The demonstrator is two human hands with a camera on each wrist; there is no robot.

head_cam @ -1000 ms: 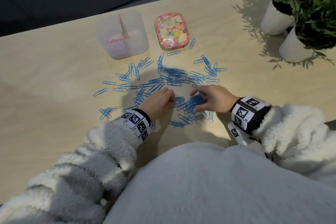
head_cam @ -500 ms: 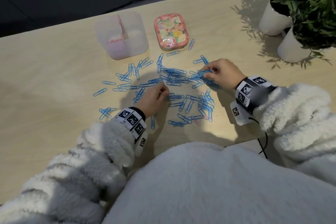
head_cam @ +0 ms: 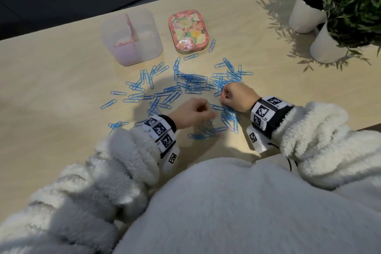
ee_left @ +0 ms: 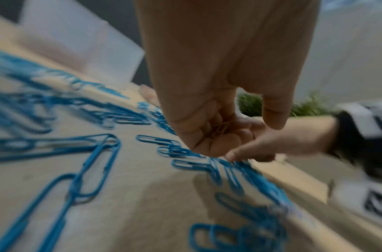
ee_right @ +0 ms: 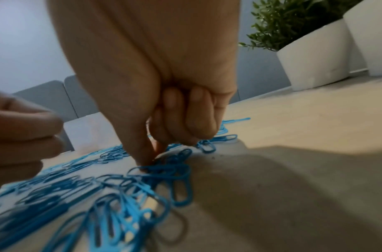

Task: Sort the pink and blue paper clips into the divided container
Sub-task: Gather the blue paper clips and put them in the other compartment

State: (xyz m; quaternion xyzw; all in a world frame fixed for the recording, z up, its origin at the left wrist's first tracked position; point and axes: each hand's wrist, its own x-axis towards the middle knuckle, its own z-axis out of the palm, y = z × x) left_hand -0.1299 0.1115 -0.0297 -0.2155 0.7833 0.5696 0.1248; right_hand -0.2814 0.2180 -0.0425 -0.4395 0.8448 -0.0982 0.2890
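Near edge of the bench (head_cam: 51, 80) hidden under fleece sleeves; far edge runs just behind the divided container (head_cam: 132, 36) and the floral tin (head_cam: 188, 30). Two white plant pots (head_cam: 305, 14) crowd the far right corner. Bare wood to the left of the scatter and along the right, between the clips and the pots — widest open room there.

Blue paper clips (head_cam: 191, 83) spread across the middle of the bench, thickest between and just beyond the two hands; a few pink paper clips (head_cam: 219, 132) lie at the near fringe of the pile. More pink ones sit in the container's left compartment beside its pink divider; right compartment looks unfilled.

Left hand (head_cam: 190, 112) hovers low over the clips, fingers (ee_left: 209, 136) curled in on thin pinkish wire in the palm — blurred, so hard to say more. Right hand (head_cam: 237, 97) knuckles-up, thumb and forefinger tips (ee_right: 145, 158) pressed down into the blue tangle, remaining fingers folded; whether a clip is actually pinched cannot be told.

Half a second ago the right hand was farther out on the far right cluster; now drawn back toward the left hand. Left hand shifted slightly right.
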